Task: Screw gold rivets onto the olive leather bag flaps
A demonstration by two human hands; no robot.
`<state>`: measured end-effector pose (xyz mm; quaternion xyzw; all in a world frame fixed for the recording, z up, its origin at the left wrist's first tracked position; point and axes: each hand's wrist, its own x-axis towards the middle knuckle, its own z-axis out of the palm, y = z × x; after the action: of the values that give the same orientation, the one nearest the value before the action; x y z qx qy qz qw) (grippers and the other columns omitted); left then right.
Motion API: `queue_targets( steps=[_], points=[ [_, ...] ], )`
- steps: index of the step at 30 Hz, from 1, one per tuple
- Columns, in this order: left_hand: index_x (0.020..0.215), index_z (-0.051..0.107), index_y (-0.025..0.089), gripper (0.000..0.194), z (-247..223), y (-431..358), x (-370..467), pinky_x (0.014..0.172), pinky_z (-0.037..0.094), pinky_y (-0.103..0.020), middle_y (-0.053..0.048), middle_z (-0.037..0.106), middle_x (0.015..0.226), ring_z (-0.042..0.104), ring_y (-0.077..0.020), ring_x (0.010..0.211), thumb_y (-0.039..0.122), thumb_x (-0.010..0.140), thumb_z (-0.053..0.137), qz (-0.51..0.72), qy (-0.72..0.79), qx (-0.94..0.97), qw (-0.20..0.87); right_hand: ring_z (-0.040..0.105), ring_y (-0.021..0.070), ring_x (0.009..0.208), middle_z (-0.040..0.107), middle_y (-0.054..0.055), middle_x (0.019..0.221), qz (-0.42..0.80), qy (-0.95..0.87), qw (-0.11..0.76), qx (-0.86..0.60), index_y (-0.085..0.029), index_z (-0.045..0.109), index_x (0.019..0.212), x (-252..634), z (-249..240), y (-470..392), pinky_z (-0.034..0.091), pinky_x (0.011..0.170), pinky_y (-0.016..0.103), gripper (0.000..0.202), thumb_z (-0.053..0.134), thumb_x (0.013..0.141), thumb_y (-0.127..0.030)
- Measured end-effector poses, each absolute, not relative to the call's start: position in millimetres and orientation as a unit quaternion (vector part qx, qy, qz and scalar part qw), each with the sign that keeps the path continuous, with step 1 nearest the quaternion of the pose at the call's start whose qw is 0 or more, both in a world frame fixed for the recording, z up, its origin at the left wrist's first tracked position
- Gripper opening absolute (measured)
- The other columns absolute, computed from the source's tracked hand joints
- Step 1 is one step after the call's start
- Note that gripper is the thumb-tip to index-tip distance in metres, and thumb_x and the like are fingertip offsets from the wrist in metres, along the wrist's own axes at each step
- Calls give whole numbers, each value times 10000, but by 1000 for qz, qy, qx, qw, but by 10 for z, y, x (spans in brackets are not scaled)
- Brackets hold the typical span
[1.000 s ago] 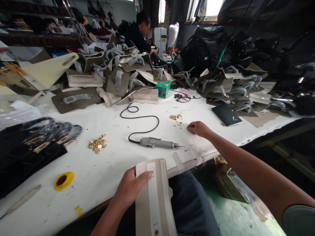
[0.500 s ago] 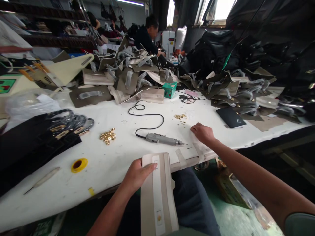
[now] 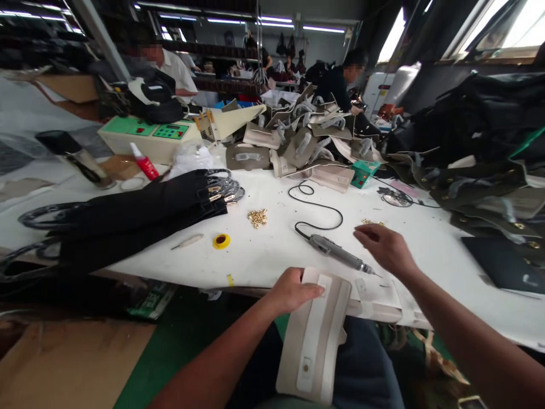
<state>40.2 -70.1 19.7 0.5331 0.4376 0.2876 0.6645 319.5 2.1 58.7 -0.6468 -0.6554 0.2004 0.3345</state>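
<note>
My left hand (image 3: 293, 292) is closed on a beige bag panel (image 3: 317, 335), thumb on its face and fingers behind. The panel hangs tilted over my lap beyond the table edge; a small gold-coloured fitting (image 3: 305, 368) sits at its lower end. Above the table, my right hand (image 3: 385, 247) has its thumb and fingers pinched together; whatever is between them is too small to make out. Just left of it lies a grey electric screwdriver (image 3: 338, 253) with a black cord. Partly hidden behind that hand are small gold-coloured pieces (image 3: 369, 222).
Another gold-coloured heap (image 3: 258, 218) lies mid-table, near a yellow tape roll (image 3: 221, 241) and a thin pointed tool (image 3: 188, 241). Black bags (image 3: 162, 210) cover the left side. Beige and olive bag pieces (image 3: 298, 142) are piled behind a green box (image 3: 364, 173). Two co-workers sit farther back.
The view has swung left, so the table's contents appear farther right. My right hand has moved back from the table's front toward the screwdriver tip. The left hand still grips the bag panel.
</note>
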Motion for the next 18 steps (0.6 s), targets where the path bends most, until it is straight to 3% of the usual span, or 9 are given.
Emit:
queue_targets(
  steps=[4,8,13,18],
  points=[
    [955,780,140,250,272,-929,256,749,495,-297,-48,767,903,669,-215,828,324,791,738,304,443,539,649,699,177,782,775,29,940,317,-750,288,-504,-223,771,1007,1949,653,236,521,739,284,261,645,914,-433],
    [867,741,143,227,362,-1168,-67,684,450,-262,-9,673,781,568,-156,733,367,830,729,354,470,528,612,698,168,787,777,15,903,302,-770,196,-527,-223,770,1074,1162,364,587,507,766,267,228,643,907,-310],
    [867,741,146,257,398,-1318,-441,683,441,-246,9,626,756,512,-127,705,403,856,739,416,474,478,611,689,221,851,776,45,950,249,-753,166,-586,-224,785,1067,826,49,821,475,736,297,261,689,841,-312],
    [982,757,152,298,365,-1305,-552,727,472,-257,-23,700,867,581,-156,787,409,832,778,439,481,444,615,680,224,817,776,17,921,209,-736,156,-625,-287,788,1010,724,2,835,442,677,297,220,654,856,-371]
  ],
)
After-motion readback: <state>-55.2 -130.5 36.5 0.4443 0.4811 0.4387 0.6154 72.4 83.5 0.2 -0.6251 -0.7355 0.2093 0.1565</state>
